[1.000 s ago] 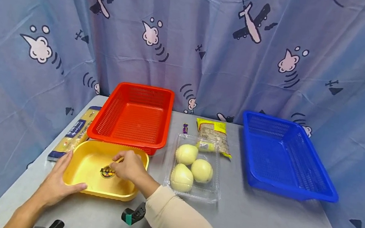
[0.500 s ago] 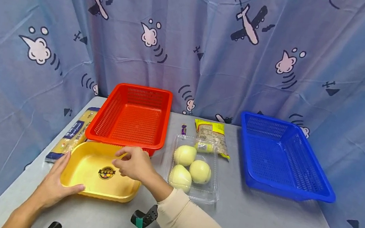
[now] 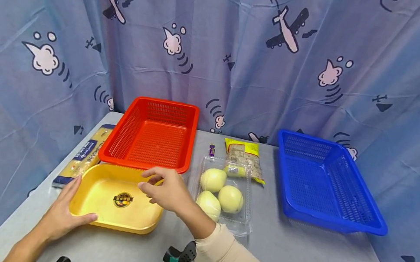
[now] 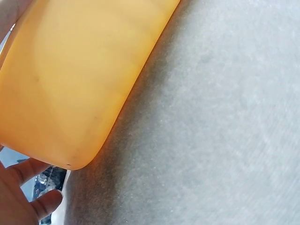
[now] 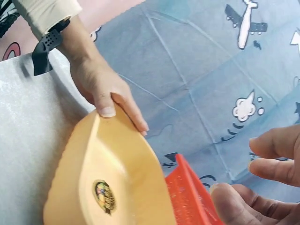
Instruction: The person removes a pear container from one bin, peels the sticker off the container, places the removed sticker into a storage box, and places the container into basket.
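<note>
A yellow plastic basin [image 3: 109, 182] with a round fruit sticker [image 3: 123, 200] on its floor stands at the table's near left. My left hand [image 3: 60, 213] grips its left end; in the right wrist view the thumb lies over the rim, the fingers outside. From the left wrist, the basin's wall [image 4: 89, 79] fills the upper left. Above the basin's right end hovers my right hand [image 3: 167, 189], fingers loosely bent and holding nothing. The right wrist view shows a gap between its thumb and fingertips. That hand and arm partly cover the basin's right rim and a clear clamshell [image 3: 244, 216].
Behind the basin sits a red basket [image 3: 161, 142], with a long yellow pasta packet [image 3: 87, 151] on its left. Pale round fruits [image 3: 231, 199] fill the clamshell. Beyond it lie a small purple-wrapped sweet [image 3: 212, 150] and a yellow-topped bag [image 3: 244, 153]. A blue basket [image 3: 328, 189] stands right.
My right hand has risen from inside the basin and drawn back right toward the clamshell, its fingers spreading a little. My left hand keeps its grip on the basin's left end.
</note>
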Demonstrator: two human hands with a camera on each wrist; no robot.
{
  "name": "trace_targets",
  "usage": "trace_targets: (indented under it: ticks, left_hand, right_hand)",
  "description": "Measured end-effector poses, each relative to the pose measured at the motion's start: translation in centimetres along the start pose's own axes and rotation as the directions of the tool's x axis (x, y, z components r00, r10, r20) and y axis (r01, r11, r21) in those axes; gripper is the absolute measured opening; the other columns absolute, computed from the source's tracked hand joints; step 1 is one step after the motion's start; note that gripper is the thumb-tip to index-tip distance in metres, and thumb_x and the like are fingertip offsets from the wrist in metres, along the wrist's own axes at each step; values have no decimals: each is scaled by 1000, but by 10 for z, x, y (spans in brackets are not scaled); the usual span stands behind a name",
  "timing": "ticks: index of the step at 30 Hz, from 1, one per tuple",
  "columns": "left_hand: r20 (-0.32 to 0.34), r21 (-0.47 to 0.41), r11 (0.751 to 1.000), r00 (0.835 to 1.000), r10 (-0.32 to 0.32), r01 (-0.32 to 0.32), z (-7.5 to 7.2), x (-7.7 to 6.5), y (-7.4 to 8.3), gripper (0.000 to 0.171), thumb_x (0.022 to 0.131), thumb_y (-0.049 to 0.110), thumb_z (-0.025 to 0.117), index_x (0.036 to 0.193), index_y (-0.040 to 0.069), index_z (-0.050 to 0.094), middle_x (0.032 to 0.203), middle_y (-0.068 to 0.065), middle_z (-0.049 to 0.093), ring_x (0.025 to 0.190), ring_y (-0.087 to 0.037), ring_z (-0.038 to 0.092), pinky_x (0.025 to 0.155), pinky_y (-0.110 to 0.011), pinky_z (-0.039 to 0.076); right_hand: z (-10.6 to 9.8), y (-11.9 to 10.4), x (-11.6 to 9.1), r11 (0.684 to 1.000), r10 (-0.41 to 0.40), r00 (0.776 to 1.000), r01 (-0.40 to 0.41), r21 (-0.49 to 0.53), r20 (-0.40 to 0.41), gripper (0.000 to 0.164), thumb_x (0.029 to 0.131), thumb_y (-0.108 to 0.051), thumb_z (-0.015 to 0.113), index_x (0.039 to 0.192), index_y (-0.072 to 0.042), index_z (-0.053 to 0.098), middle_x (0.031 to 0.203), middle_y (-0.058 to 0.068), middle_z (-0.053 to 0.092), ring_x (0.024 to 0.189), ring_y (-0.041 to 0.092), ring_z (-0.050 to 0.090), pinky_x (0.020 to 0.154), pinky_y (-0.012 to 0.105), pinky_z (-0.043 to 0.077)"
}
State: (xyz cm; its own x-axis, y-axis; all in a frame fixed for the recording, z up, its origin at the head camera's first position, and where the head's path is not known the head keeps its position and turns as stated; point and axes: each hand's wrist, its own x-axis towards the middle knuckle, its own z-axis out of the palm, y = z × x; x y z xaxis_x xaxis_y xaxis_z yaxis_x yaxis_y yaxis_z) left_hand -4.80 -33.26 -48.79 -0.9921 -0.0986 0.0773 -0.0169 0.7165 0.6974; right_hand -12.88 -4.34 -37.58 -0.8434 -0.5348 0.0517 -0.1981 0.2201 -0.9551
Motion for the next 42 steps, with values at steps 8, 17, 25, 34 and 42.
trace_targets:
  ticks: [8, 17, 25, 34, 42]
  left_hand:
    - [1, 2, 1000, 1000, 0, 0, 0, 0, -1, 120, 71, 36, 84, 155, 9, 2, 155, -27, 7, 131, -56, 18, 95, -74, 19]
    - [-10, -10, 1000, 1000, 20, -20, -1, 1, 0, 120, 71, 35, 84, 156, 9, 3, 155, -26, 7, 132, -56, 17, 95, -74, 18]
    - [-27, -29, 999, 999, 41, -42, -1, 0, 1, 119, 70, 32, 85, 156, 9, 5, 156, -25, 8, 133, -56, 16, 94, -75, 18]
    - [-4, -15, 1000, 1000, 11, -12, -1, -1, 2, 119, 72, 34, 84, 156, 10, 3, 156, -25, 6, 133, -56, 15, 94, -75, 17]
    - [-5, -11, 1000, 1000, 7, -7, -1, 0, 1, 119, 71, 35, 84, 156, 10, 3, 156, -25, 7, 133, -55, 15, 95, -75, 17]
  right_hand:
    - [-22, -8, -12, 997, -65, 997, 64, -31, -28, 21, 85, -14, 74, 105, -13, 72, 84, 3, 65, 63, 17, 64, 56, 32, 55]
    - [-45, -5, -23, 994, -112, 990, 110, -29, -86, 27, 87, -12, 73, 113, -8, 70, 88, 6, 65, 61, 20, 61, 54, 35, 54]
    - [-68, -2, -30, 991, -135, 977, 131, -34, -163, 27, 85, -13, 74, 112, -10, 70, 93, 9, 64, 65, 25, 61, 57, 37, 54]
    - [-96, 2, -41, 986, -157, 959, 138, -98, -236, 31, 86, -16, 75, 116, -11, 70, 99, 11, 66, 73, 24, 64, 61, 34, 54]
    - [-126, 13, -56, 984, -164, 938, 133, -117, -305, 33, 89, -15, 72, 121, -10, 67, 101, 14, 64, 77, 26, 64, 60, 36, 55]
